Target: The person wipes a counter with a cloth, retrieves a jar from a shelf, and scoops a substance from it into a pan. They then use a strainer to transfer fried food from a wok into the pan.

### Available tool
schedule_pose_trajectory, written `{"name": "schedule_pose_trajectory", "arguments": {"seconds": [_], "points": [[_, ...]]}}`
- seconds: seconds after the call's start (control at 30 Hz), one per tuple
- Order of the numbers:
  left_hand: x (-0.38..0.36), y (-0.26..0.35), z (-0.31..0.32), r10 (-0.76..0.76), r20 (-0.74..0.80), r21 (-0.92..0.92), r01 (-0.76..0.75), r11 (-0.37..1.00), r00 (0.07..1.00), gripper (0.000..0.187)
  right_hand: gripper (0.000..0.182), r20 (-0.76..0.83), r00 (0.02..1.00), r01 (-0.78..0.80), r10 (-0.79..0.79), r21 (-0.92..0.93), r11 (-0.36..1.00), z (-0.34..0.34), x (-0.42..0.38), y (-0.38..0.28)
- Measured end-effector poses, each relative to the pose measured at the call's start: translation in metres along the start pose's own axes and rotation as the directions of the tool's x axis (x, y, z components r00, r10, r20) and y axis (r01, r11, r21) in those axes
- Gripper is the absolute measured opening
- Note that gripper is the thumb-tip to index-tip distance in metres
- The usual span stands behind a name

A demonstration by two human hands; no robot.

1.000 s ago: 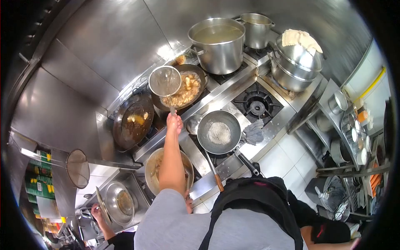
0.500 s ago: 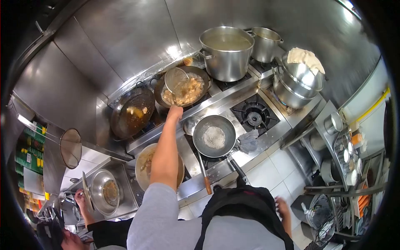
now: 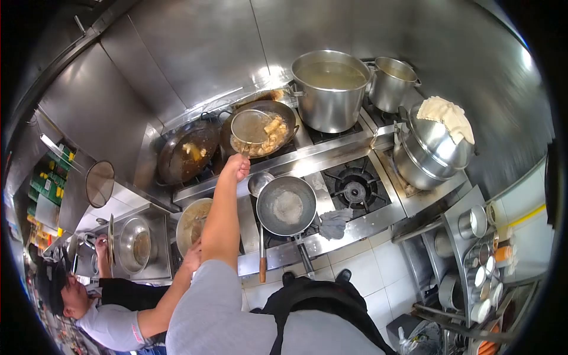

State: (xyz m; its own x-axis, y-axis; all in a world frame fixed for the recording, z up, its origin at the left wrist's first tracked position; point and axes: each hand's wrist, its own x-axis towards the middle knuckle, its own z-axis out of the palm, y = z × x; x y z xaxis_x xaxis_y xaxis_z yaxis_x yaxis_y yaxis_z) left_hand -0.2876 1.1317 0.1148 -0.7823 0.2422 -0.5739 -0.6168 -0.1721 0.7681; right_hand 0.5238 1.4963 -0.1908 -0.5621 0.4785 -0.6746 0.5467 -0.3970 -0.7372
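My left hand [image 3: 238, 167] is closed around a wire-mesh strainer [image 3: 249, 126], which overlies food [image 3: 274, 125] in the wok [image 3: 292, 122] along the back edge of the stove [image 3: 319, 192]. Right hand: out of view; state undetermined. Caution: a hasty dip could cause scalding splash; a wide withdrawal could strike the co-worker's arm [image 3: 168, 302].

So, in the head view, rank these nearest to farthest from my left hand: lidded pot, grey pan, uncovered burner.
1. Grey pan, just below and right of the left hand.
2. Uncovered burner, right of the pan.
3. Lidded pot, beyond the burner, up to the right.
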Motion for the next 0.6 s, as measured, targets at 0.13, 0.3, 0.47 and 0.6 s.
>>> {"name": "schedule_pose_trajectory", "arguments": {"seconds": [0.13,0.3,0.47,0.6], "points": [[-0.021,-0.014,0.022,0.048,-0.068,-0.056,-0.052,0.997,0.997,0.013,0.023,-0.161,0.896,-0.376,0.415,0.226,0.899,-0.009,0.028,-0.137],[-0.017,-0.03,0.035,0.061,-0.033,-0.274,-0.068,0.959,0.998,0.014,0.033,-0.15,0.907,-0.361,0.394,0.205,0.91,-0.085,0.125,-0.193],[-0.039,-0.027,0.033,0.126,0.022,-0.463,-0.102,0.881,0.992,0.013,0.044,-0.291,0.932,-0.167,0.218,0.19,0.967,-0.119,0.17,-0.25],[-0.06,-0.001,-0.006,0.188,0.077,-0.539,-0.118,0.834,0.979,0.017,0.039,-0.164,0.947,-0.233,0.275,0.233,0.944,-0.141,0.188,-0.219]]}}
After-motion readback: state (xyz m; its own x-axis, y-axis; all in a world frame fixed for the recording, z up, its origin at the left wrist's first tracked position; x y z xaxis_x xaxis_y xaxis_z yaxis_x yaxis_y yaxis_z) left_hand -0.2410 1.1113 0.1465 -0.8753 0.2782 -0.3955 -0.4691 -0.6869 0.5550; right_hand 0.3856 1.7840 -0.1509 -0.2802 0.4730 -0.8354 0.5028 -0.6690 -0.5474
